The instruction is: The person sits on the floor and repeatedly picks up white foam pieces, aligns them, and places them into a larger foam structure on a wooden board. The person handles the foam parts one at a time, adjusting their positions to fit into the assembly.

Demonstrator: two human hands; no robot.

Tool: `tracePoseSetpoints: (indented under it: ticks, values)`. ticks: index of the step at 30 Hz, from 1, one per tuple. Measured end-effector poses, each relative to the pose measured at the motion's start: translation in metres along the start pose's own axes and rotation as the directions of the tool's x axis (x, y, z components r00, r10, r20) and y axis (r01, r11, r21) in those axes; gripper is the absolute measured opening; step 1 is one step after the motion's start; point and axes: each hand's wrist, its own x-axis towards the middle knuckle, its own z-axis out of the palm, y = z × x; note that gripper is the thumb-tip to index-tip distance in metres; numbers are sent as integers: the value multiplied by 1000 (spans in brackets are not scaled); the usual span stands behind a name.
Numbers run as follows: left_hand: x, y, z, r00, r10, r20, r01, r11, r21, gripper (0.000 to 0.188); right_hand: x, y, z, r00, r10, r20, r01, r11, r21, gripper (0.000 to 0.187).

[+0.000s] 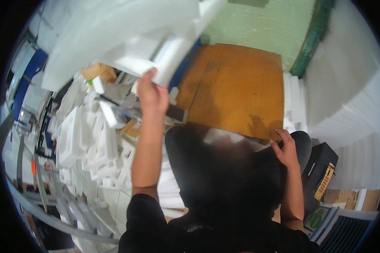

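Observation:
A large white foam sheet (114, 29) spreads across the upper left, raised above the clutter. My left hand (153, 95) is closed on its near edge, with the arm stretched forward; the fingertips behind the sheet are hidden. A blurred, narrow greyish strip shows on the sheet just beyond that hand. In front of my knees lies a flat brown wooden board (236, 88). By the board's near right corner is my right hand (286, 149), fingers apart and holding nothing; whether its fingertips touch the board I cannot tell.
White foam pieces (78, 135) are heaped at the left beside a metal frame (63, 223). Tall stacked white sheets (346, 97) rise at the right. A black case (321, 173) stands by my right knee. Behind the board is a pale green surface (261, 33).

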Motion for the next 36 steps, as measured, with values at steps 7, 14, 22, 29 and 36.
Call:
tracePoseSetpoints:
  ticks: [7,14,22,29,36]
  values:
    - [-109,-210,39,978,-209,17,205,970,128,65,5,52,-50,992,67,-110,-71,997,-37,41]
    - [-260,-362,-28,755,-653,-69,634,698,332,80,31,120,-50,894,423,-151,-127,562,818,61]
    - [-277,-262,-77,222,-955,-196,941,157,301,88,19,178,-2,700,706,104,-564,457,688,72]
    - [-130,-201,-108,804,-551,-225,595,751,286,77,35,138,3,699,710,88,-475,369,799,76]
    - [35,-216,-34,903,-431,9,342,728,594,78,67,82,18,678,711,-185,-221,438,871,73]
